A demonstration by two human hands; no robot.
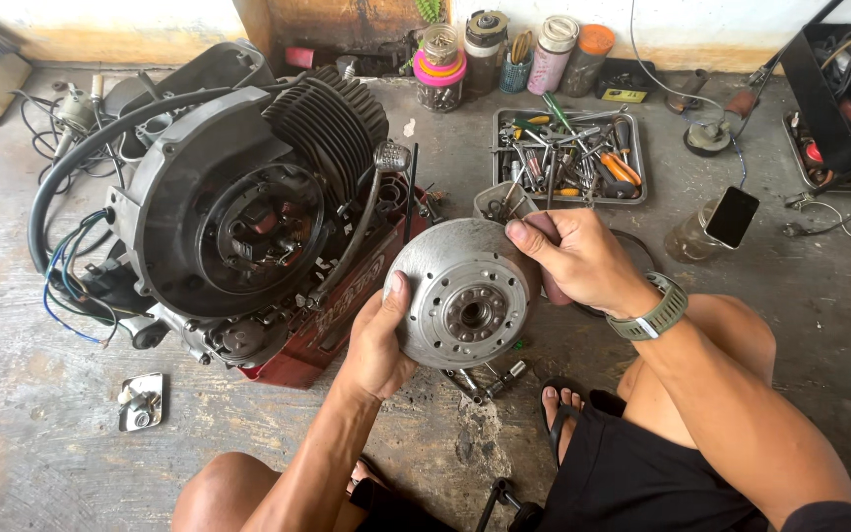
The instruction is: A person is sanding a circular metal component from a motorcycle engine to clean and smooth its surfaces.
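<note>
left hand raised from below, thumb extended upward, right hand reached in from right, fingers curled, fingertips probably hidden, wrist banded

An informal repair workshop on a bare concrete floor: a stripped scooter engine sits left of the hands, a metal tray of screwdrivers and wrenches lies beyond them, and jars of small parts line the wall.

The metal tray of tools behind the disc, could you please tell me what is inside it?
The metal tray holds screwdrivers with orange handles, green-handled ones and loose metal tools piled together. Whatever lies beneath the pile is covered.
</note>
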